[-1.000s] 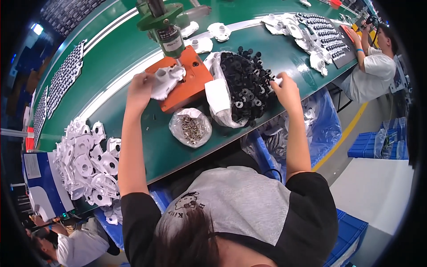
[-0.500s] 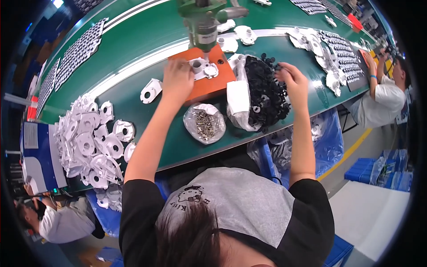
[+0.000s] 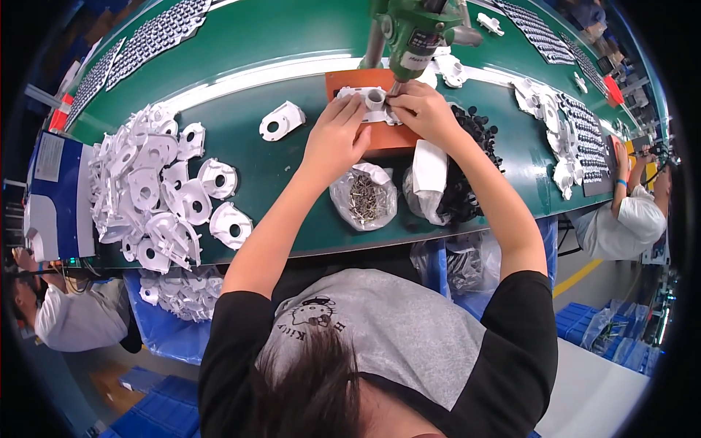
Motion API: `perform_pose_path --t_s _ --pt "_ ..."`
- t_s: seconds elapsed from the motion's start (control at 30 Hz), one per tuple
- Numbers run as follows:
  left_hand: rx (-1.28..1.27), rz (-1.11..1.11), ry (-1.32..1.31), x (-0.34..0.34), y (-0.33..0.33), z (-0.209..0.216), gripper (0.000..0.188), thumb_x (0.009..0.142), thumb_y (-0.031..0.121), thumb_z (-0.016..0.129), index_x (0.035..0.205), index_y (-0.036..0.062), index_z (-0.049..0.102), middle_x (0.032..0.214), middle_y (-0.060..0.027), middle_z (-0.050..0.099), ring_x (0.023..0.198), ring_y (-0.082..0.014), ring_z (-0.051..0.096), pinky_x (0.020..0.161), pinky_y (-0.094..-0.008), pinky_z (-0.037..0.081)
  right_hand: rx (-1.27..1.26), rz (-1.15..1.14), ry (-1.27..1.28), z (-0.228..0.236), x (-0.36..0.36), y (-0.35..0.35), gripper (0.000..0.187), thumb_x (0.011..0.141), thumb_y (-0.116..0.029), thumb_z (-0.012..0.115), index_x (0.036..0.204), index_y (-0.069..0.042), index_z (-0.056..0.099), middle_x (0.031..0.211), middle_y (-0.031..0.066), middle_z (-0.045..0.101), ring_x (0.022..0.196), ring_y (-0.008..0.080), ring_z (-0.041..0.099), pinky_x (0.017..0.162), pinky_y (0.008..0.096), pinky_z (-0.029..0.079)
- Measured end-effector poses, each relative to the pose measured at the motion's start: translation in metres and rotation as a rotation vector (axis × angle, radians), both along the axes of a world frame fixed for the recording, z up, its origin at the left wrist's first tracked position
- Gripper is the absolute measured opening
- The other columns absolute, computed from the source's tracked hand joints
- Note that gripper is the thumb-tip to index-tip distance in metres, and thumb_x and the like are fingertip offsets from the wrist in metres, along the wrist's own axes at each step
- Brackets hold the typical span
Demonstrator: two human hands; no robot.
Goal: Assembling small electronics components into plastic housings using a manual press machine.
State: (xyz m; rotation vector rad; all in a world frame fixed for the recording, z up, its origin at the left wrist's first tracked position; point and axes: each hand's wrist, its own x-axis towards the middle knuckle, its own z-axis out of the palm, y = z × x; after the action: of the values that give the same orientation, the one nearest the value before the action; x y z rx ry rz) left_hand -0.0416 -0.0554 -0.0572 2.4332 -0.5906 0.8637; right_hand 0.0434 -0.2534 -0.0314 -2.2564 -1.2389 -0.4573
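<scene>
A white plastic housing (image 3: 375, 98) with a round collar lies on the orange block (image 3: 394, 139), below the green spindle head (image 3: 412, 36) of a bench machine. My left hand (image 3: 337, 135) grips its left side, fingertips on top and thumb apart. At the housing's right side my right hand (image 3: 425, 111) has its fingers pinched together; what they hold is too small to make out. Nearer me stand an open clear bag of metal screws (image 3: 366, 198) and a bag of small black plastic pieces (image 3: 467, 197), partly behind my right forearm.
A heap of white housings (image 3: 146, 182) fills the left of the green bench, and a single housing (image 3: 282, 120) lies left of the block. More white parts (image 3: 558, 139) and trays of small pieces (image 3: 593, 146) are at the right. Co-workers sit at both sides.
My right hand has left the black pieces and moved left to the housing, its fingers now pinched. My left hand has settled on the housing's left side. The view has shifted.
</scene>
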Motion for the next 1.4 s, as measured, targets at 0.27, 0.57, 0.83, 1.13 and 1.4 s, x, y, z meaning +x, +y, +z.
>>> perform_pose_path --t_s 0.27,0.57,0.83,1.13,1.4 --pt "0.04 -0.02 0.011 0.004 0.005 0.006 0.034 0.076 0.017 0.061 0.102 -0.0039 0.06 0.111 -0.0165 0.06 0.104 -0.0293 0.055 0.094 -0.0389 0.043 -0.189 -0.047 -0.194 0.027 -0.041 0.007 0.019 0.073 -0.015 0.061 0.086 -0.002 0.064 0.092 0.0062 0.062 0.094 0.0232 0.056 0.08 0.0367 0.042" --pt "0.051 -0.029 0.064 0.005 0.005 0.003 0.035 0.078 0.017 0.06 0.108 -0.0015 0.06 0.116 -0.0154 0.059 0.109 -0.031 0.053 0.094 -0.0399 0.043 -0.42 -0.068 -0.05 -0.02 -0.126 0.038 0.009 0.065 -0.01 0.059 0.071 -0.005 0.062 0.075 0.0077 0.059 0.078 0.0222 0.055 0.069 0.0323 0.044" --pt "-0.009 -0.008 0.068 0.002 0.003 0.0 0.036 0.079 0.016 0.059 0.11 -0.0014 0.059 0.118 -0.0157 0.057 0.11 -0.031 0.052 0.094 -0.04 0.042 -0.312 -0.031 0.237 0.011 -0.11 0.031 0.009 0.071 -0.009 0.056 0.071 -0.001 0.061 0.073 0.0145 0.06 0.074 0.0297 0.059 0.068 0.0387 0.047" --pt "-0.045 -0.007 0.011 0.003 0.003 -0.001 0.034 0.075 0.016 0.061 0.103 -0.0038 0.061 0.112 -0.0164 0.06 0.107 -0.0292 0.053 0.095 -0.0395 0.042 0.332 -0.174 1.075 0.05 -0.021 -0.022 0.008 0.078 -0.003 0.058 0.08 0.003 0.052 0.071 0.0105 0.059 0.056 0.0142 0.06 0.048 0.0241 0.047" --pt "-0.058 -0.007 0.076 -0.001 0.004 0.001 0.036 0.078 0.016 0.06 0.109 -0.0026 0.059 0.117 -0.0161 0.058 0.11 -0.0302 0.052 0.095 -0.0396 0.041 0.439 -0.194 0.951 0.02 0.001 -0.012 0.021 0.077 -0.007 0.061 0.094 0.005 0.06 0.081 0.0093 0.065 0.062 0.0101 0.056 0.057 0.0225 0.046"
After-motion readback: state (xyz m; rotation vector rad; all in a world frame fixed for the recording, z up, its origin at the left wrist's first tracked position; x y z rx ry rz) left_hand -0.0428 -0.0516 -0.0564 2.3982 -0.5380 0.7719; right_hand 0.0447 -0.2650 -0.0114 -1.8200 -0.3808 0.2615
